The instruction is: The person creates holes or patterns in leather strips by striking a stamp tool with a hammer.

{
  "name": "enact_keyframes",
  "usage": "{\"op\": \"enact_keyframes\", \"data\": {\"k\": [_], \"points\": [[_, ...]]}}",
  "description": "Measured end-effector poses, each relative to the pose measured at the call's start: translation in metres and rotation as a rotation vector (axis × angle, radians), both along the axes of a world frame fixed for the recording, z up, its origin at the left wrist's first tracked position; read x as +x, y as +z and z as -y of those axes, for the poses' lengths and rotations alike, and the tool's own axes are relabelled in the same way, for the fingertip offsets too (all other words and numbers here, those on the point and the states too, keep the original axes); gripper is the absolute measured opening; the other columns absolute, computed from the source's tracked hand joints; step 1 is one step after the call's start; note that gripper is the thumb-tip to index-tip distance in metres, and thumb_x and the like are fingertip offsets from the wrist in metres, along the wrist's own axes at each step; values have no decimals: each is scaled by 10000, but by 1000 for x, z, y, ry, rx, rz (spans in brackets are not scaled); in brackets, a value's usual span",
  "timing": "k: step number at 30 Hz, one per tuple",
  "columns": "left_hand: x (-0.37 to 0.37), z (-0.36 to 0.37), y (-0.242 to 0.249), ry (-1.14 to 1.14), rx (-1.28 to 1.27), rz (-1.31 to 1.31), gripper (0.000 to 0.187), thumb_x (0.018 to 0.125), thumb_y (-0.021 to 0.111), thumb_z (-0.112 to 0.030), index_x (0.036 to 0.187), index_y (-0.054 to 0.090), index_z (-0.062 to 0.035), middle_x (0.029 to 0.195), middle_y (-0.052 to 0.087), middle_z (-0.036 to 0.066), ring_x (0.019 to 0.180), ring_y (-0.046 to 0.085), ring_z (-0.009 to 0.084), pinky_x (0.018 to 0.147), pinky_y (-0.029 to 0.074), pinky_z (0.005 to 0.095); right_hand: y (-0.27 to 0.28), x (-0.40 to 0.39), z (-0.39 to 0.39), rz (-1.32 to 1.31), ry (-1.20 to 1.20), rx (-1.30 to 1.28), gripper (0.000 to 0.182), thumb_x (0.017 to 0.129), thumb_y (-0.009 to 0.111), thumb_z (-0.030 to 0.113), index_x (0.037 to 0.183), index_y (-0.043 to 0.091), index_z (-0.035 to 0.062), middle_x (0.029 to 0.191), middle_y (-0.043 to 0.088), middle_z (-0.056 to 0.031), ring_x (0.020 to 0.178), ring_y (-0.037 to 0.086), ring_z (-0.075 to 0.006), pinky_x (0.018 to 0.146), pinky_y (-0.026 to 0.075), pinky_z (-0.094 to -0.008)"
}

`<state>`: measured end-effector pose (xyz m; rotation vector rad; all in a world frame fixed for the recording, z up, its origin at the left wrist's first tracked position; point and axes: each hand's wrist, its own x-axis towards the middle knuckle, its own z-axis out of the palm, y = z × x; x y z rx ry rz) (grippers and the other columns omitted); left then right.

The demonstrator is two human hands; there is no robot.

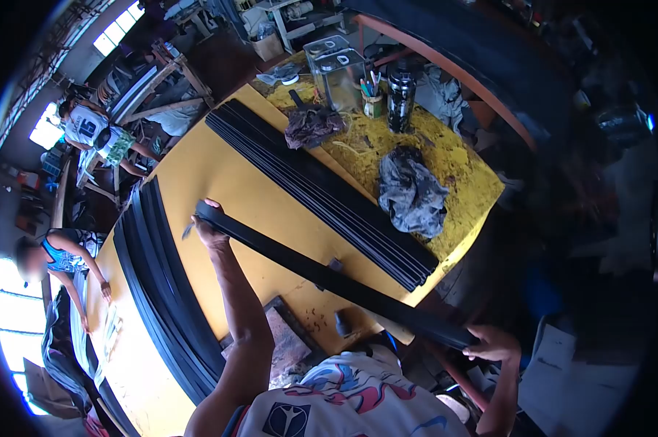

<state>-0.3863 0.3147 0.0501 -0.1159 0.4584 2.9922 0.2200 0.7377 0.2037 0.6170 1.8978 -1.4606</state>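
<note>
A long flat black strip (329, 280) stretches slantwise above the yellow table, held at both ends. My left hand (211, 224) is closed around its far-left end; a small pale piece, too small to name, sticks out beside the fingers. At the lower right, my right hand (494, 344) grips the other end, past the table's edge. Behind the strip lies a neat stack of black strips (307, 186). Another row of black strips (165, 291) lies to the left of my left arm. A small dark block (335, 264) and a dark bottle-shaped object (343, 323) are near the held strip.
A dark-framed board (285, 339) lies close to my body. On the stained yellow surface (471, 178) are a grey rag (413, 193), a dark cloth (313, 125), a black bottle (401, 95), a pen cup (373, 104) and clear containers (342, 76). Two other people work at left.
</note>
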Motion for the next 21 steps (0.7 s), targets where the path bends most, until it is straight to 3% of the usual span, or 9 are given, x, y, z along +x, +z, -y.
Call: {"op": "enact_keyframes", "data": {"k": [3,4,8,11,15,17,18,19,21], "points": [[-10,-14,27,-93,-109,-52,576,983,424,-558,1104,505,0,903,589,121,819,601,208,769,552,308,-44,27,-15,185,-1,106,489,794,747,167,1216,588,-22,976,706,-162,830,694,-189,771,530,-336],[-9,-29,44,-76,-190,-34,553,966,471,-567,1053,500,-21,815,541,59,705,551,139,650,509,243,-61,29,-16,183,-2,104,489,794,747,167,1216,588,-22,976,706,-162,830,694,-189,771,530,-336],[-12,-85,82,19,-576,-140,542,940,516,-584,1038,501,-52,737,442,-1,611,429,95,571,416,223,-102,23,-18,122,59,160,511,758,793,185,1196,615,-9,1054,708,-167,939,679,-214,830,512,-344],[-49,-106,82,21,-680,-124,479,954,569,-498,1016,547,-23,743,482,6,635,468,110,603,452,258,-109,-5,-15,101,22,143,510,746,809,202,1178,628,0,1051,709,-155,944,670,-211,843,507,-353],[-126,-113,15,-171,-498,-254,474,967,570,-462,1040,579,7,815,586,53,765,568,167,746,494,312,-117,-39,-7,98,-42,162,462,747,812,224,1120,651,5,976,707,-147,900,659,-212,841,505,-363],[-143,-124,-28,-54,-787,-23,605,937,586,-528,1122,574,48,964,653,113,902,609,206,848,487,347,-123,-51,-1,44,-48,225,477,747,815,232,1132,645,8,973,706,-147,902,659,-212,833,503,-355],[-172,-114,-95,-22,-1149,-47,722,899,599,-591,1202,547,63,1129,658,171,1034,621,247,945,460,371,-126,-55,1,42,-21,235,508,742,819,244,1152,635,5,978,706,-150,911,658,-216,834,500,-355],[-160,-121,-114,-14,-1653,5,741,899,595,-580,1270,492,52,1250,603,212,1131,591,326,980,446,412,-143,-48,1,186,-89,161,523,746,816,245,1167,626,2,986,704,-160,920,660,-222,834,500,-359],[-137,-130,-160,61,-2415,-184,921,901,481,-660,1503,241,-5,1560,241,233,1448,236,370,1167,220,465,-182,-20,4,47,30,387,506,751,812,225,1163,626,-2,972,703,-147,899,652,-192,816,505,-350]]}}
